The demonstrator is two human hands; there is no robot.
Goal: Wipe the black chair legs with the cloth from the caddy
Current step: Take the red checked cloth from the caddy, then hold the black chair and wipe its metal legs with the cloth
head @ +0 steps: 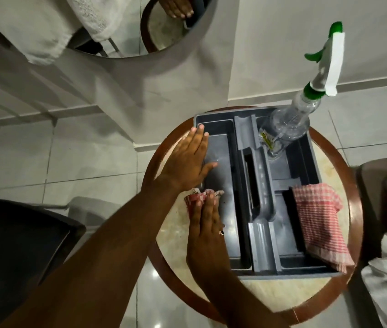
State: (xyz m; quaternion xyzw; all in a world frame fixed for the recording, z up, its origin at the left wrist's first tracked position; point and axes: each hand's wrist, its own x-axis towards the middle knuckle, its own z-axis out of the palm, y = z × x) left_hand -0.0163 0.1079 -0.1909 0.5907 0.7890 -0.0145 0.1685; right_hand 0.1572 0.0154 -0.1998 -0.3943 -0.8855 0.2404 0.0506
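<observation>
From my seat at the far end, the grey caddy [254, 274] sits on a round table [325, 290] in the middle-right of the frame. The left hand [187, 162] lies flat and spread over the caddy's left wall, holding nothing; I judge it is there to steady the caddy while the other hand works.

The right hand [206, 223], lower centre, has its fingers laid straight over a small bunched cloth [193, 198] of red check, right at the caddy's left edge. The thumb is hidden under the palm, so I cannot tell whether the cloth is pinched or merely pressed down. A second folded cloth [318, 223] of the same check drapes over the lower-right compartment and out past the rim (which of the two the task means, I cannot say). A spray bottle [289, 129] leans in the upper-right compartment, its green-and-white head tipped towards the wall.

The black chair legs are not in view. A dark seat [10, 245] fills the lower left, cut by the frame edge, and may be the chair, but nothing below it shows. A mirror [121, 47] at the upper left reflects the table's rim and a hand, too partial to add anything. By my reckoning, wiping has not begun.
</observation>
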